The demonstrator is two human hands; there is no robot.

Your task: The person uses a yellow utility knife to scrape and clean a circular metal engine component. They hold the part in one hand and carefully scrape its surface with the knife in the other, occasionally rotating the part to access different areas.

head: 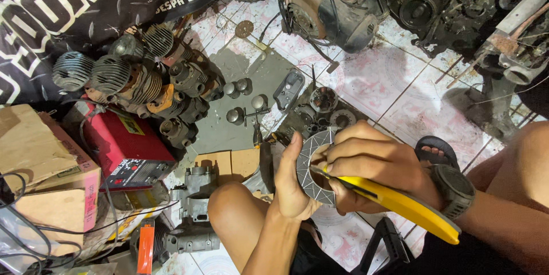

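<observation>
Lower centre of frame: left hand (291, 180) fingers clamped on grey ridged ring plate (311, 166), held upright above knee. Right hand (372, 163) fingers clenched round yellow-handled cutter (400, 203), tip at plate. Red box (128, 146) at left, on tiled floor (394, 86).

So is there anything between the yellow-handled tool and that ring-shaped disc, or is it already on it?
Nothing visible stands between them. The left hand holds the grey ring disc upright, and the right hand brings the yellow-handled tool right against the disc's inner edge; the tip itself is hidden by fingers.
</observation>
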